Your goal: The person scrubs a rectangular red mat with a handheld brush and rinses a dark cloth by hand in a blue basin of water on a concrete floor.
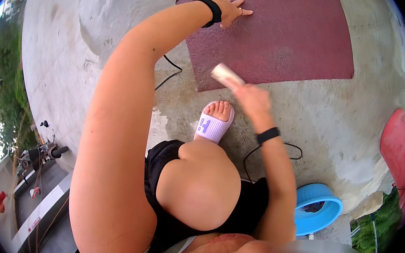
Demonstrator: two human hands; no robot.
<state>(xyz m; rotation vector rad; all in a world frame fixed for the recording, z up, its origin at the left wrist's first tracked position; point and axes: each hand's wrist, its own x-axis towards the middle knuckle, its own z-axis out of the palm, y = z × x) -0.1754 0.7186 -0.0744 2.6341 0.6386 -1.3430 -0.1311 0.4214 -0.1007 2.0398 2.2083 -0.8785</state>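
A dark red mat or carpet (272, 30) lies on the concrete ground, its surface looking wet in patches. My left hand (231, 11) rests on its left part with fingers spread, holding nothing. Below the mat's lower edge, my right hand (255, 100) grips a pale, elongated object (226, 75). That object is blurred, so I cannot tell what kind it is; its far end overlaps the mat in the view. Each wrist wears a black band. My foot in a lilac slide sandal (216, 122) stands just below the mat's corner.
A light blue plastic basin (319, 216) with something dark inside stands at the lower right. A red plastic object (400, 147) is at the right edge. Black cable (171, 75) runs on the concrete (336, 122). At the lower left stands a vehicle with a cargo bed (39, 198).
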